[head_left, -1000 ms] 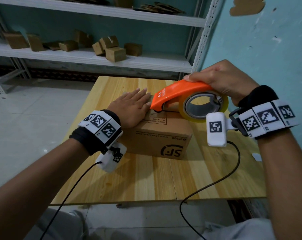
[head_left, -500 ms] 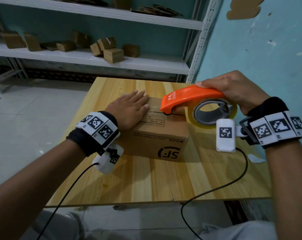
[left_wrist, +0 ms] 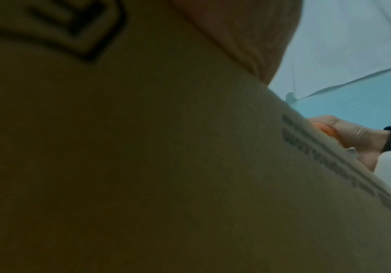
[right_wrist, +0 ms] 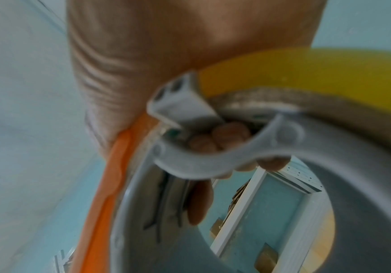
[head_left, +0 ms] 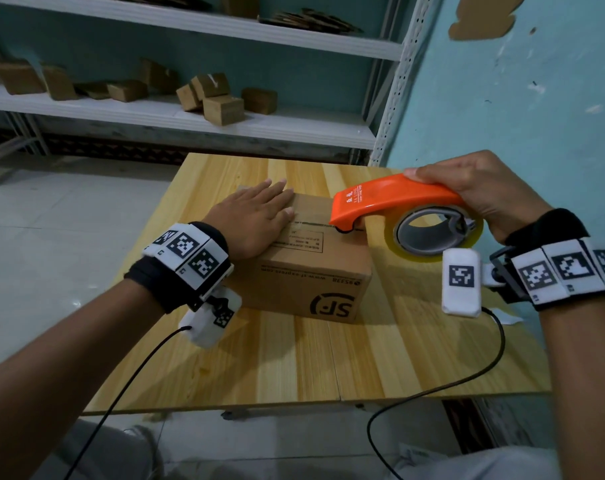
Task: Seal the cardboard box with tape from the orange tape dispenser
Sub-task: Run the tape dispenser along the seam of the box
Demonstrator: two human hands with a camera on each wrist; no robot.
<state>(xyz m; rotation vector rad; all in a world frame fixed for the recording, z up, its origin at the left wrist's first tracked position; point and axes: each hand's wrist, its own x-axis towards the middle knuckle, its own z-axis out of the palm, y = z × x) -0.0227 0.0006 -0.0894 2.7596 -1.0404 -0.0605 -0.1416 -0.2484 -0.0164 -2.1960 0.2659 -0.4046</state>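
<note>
A small brown cardboard box [head_left: 304,271] with an SF logo stands on the wooden table [head_left: 380,358], its side filling the left wrist view [left_wrist: 143,147]. My left hand [head_left: 256,216] lies flat on the left half of its top, fingers straight. My right hand [head_left: 467,188] grips the orange tape dispenser [head_left: 394,199] with its roll of yellowish tape [head_left: 436,233]. The dispenser's nose touches the right end of the box's top seam. In the right wrist view my fingertips [right_wrist: 222,136] curl inside the grey hub, beside the orange dispenser [right_wrist: 110,184] and the yellowish tape [right_wrist: 306,73].
A white metal shelf [head_left: 176,116] behind the table holds several small cardboard boxes [head_left: 221,107]. A turquoise wall [head_left: 536,98] runs close along the table's right side. Black cables [head_left: 432,393] hang from both wrist cameras over the table's near edge.
My right hand has drawn the dispenser rightwards along the box top, from near my left fingers to the box's right edge. The left hand has stayed flat on the box.
</note>
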